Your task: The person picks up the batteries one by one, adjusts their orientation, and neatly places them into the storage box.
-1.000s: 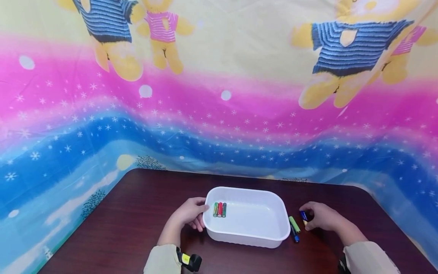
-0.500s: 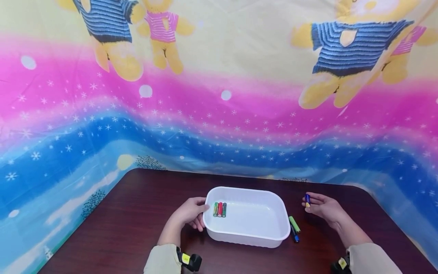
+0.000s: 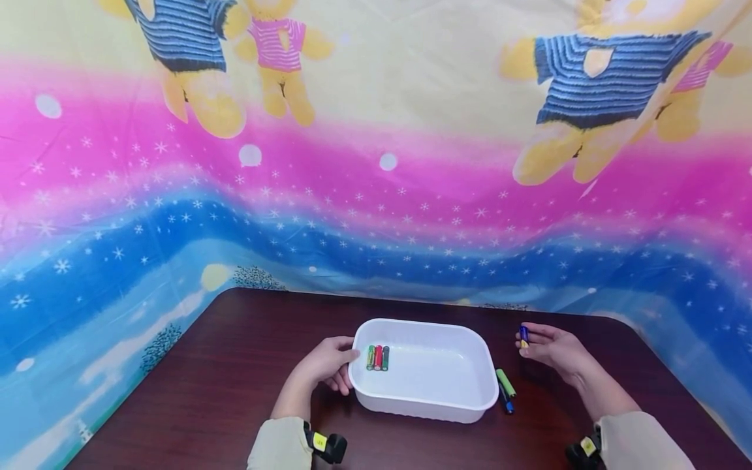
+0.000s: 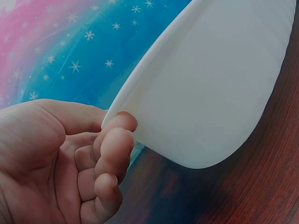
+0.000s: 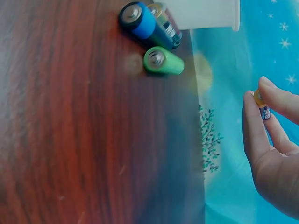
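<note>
My left hand [image 3: 325, 363] grips the left rim of a white plastic basin [image 3: 435, 378], thumb over the edge and fingers against the outside. Inside the basin, near that hand, three batteries lie side by side: a green-and-yellow battery [image 3: 371, 358], a red battery [image 3: 378, 358] and a dark green battery [image 3: 385, 358]. Right of the basin, my right hand [image 3: 558, 352] pinches a small blue-and-yellow battery [image 3: 524, 336] between thumb and fingers, raised above the table. Its gold end shows in the right wrist view.
Against the basin's right side lie a light green battery [image 3: 505, 383] and a black-and-blue battery [image 3: 506, 400]. The right wrist view shows another gold-ended battery [image 5: 161, 16] behind them. A printed curtain [image 3: 376, 196] hangs behind the dark wooden table [image 3: 282, 313].
My right hand has lifted the blue-and-yellow battery from beside the other batteries, up and toward the table's back, then shifted slightly left. The left hand and basin have stayed put.
</note>
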Motion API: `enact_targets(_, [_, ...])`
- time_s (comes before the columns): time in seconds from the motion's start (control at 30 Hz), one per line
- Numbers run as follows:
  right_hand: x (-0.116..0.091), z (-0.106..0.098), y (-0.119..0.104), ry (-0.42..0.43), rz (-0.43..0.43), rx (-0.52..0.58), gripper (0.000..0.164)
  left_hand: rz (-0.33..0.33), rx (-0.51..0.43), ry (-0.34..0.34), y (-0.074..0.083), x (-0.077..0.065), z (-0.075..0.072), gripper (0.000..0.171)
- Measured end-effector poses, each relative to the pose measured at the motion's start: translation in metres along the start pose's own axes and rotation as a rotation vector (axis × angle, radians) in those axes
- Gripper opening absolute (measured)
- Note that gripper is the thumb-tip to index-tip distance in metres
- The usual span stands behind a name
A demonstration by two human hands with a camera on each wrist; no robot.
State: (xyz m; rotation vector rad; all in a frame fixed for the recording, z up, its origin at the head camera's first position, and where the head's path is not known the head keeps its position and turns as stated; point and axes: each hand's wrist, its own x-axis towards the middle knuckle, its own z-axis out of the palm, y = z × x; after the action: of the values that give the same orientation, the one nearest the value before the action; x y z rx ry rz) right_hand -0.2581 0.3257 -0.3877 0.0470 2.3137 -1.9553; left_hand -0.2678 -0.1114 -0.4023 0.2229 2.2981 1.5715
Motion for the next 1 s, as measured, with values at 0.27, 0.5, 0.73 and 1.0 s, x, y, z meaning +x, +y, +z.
enact_targets(0.27, [0.002, 0.007, -0.012, -0.03, -0.025, -0.009, 0.077, -0.001, 0.001, 0.004, 0.001, 0.001, 0.0, 0.047])
enact_targets(0.5, [0.005, 0.013, -0.02, -0.094, -0.037, 0.082, 0.076, -0.001, -0.007, -0.002, 0.001, 0.002, 0.001, 0.047])
enact_targets(0.73, [0.013, 0.026, -0.029, -0.107, -0.028, 0.047, 0.077, 0.002, -0.007, -0.002, 0.0, 0.002, 0.001, 0.046])
enact_targets(1.0, [0.019, 0.044, -0.037, -0.175, -0.01, 0.057, 0.075, 0.002, -0.007, 0.002, -0.002, 0.002, 0.0, 0.045])
